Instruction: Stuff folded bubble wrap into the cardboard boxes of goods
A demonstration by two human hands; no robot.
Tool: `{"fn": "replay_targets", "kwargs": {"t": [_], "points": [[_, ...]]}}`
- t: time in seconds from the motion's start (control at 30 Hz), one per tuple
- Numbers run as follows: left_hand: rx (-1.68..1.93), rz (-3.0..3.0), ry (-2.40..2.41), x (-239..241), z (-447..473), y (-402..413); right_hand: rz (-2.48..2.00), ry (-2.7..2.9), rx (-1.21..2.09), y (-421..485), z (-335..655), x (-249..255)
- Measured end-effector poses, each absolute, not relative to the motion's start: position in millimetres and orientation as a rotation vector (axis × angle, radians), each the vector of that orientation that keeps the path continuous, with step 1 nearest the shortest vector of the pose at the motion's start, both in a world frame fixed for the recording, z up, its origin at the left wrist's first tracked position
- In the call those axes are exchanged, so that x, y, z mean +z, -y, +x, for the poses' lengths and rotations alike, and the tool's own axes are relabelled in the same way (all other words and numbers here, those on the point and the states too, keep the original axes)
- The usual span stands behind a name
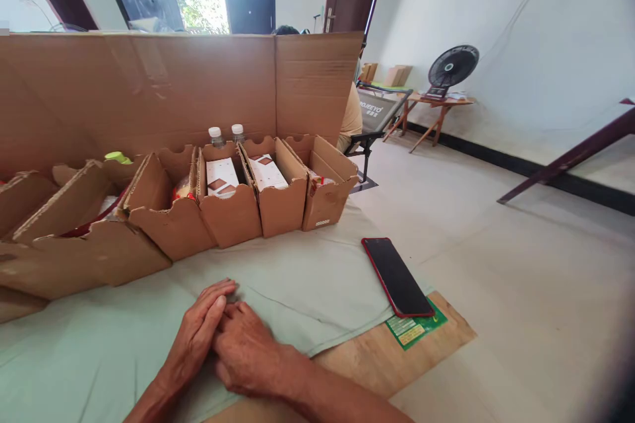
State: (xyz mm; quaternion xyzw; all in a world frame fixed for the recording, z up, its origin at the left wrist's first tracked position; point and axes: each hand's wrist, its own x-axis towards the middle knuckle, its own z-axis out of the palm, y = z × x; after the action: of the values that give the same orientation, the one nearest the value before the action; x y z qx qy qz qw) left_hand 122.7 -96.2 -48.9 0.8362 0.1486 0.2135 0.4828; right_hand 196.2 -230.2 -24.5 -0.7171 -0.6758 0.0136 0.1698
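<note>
Both my hands rest together on the pale green cloth (307, 277) near the table's front edge. My left hand (201, 327) lies flat with its fingers stretched out, laid over the fingers of my right hand (245, 350). The right hand's fingers are curled in loosely beneath it, and nothing shows in either hand. A black phone in a red case (397, 275) lies to the right, partly on the cloth and partly on a green card (414, 329). Behind the hands stands a row of open cardboard boxes (233, 211).
The boxes hold white and brown packets (221, 177) and two clear bottles with white caps (216, 137). A tall cardboard screen (173, 86) stands behind them. A person's shoulder (350, 120) shows past it, by a folding chair (380, 115). A fan (452, 67) sits on a small table.
</note>
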Motion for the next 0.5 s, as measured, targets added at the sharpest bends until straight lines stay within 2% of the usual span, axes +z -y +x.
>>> {"fn": "replay_targets", "kwargs": {"t": [0.17,0.27,0.4,0.5], "points": [[0.534,2.034,-0.42,-48.7,118.6,94.1,-1.91,1.981,0.207,254.7,207.5,4.5],[0.542,2.09,-0.371,-47.2,119.8,96.2,-1.745,1.756,0.282,289.6,237.3,37.7],[0.554,2.15,-0.308,-45.9,122.4,97.7,-1.884,1.193,-0.024,334.5,306.6,101.4],[0.546,2.15,-0.295,-44.1,127.0,97.7,-2.028,1.009,-0.309,337.8,365.7,137.9]]}}
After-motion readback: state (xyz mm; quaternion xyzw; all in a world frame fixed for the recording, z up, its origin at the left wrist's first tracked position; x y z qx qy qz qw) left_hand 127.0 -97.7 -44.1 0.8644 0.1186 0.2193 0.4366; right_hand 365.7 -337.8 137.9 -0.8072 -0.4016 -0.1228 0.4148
